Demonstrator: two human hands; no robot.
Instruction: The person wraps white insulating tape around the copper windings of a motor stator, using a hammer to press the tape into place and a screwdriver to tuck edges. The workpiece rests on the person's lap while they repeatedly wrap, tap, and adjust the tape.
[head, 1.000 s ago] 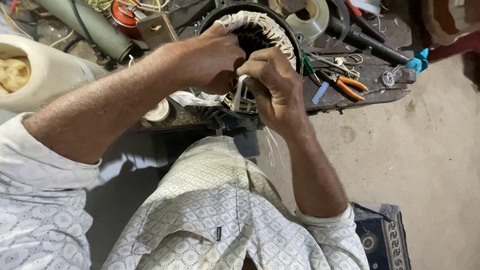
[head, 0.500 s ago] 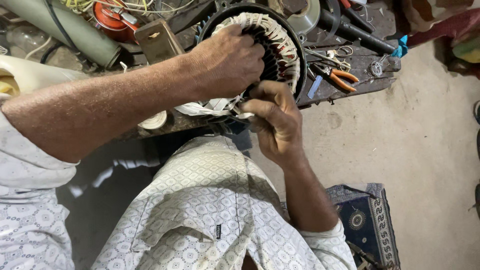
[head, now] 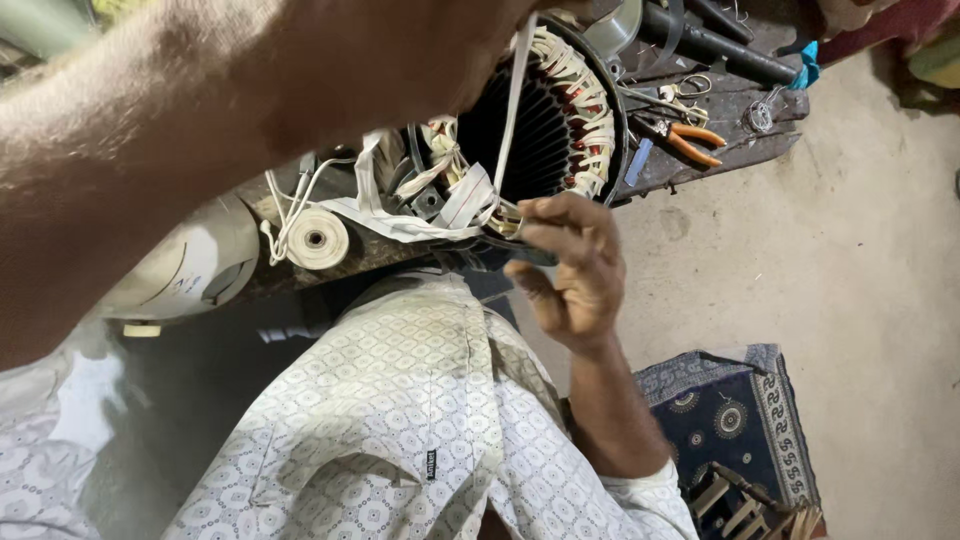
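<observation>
Where the view begins, nearest the camera, the left forearm (head: 200, 110) crosses the upper left of the frame, blurred; the left hand itself passes out of view at the top edge, so the state of its fingers cannot be told. A white tape strip (head: 512, 110) runs taut from that edge down into the stator bore. Below, a patterned shirt (head: 400, 420) covers the lap. The right hand (head: 570, 270) rests at the lower rim of the motor stator (head: 560, 130), fingers curled loosely, fingertips (head: 535, 215) pinched on the lower end of the tape at the winding. The stator lies on its side on the workbench (head: 720, 150), its copper coils bound with pale lacing. A white tape roll (head: 316, 238) sits just left of it. Beyond, orange-handled pliers (head: 690, 140) lie on the bench. A blue patterned mat (head: 730, 410) covers the floor at right.
</observation>
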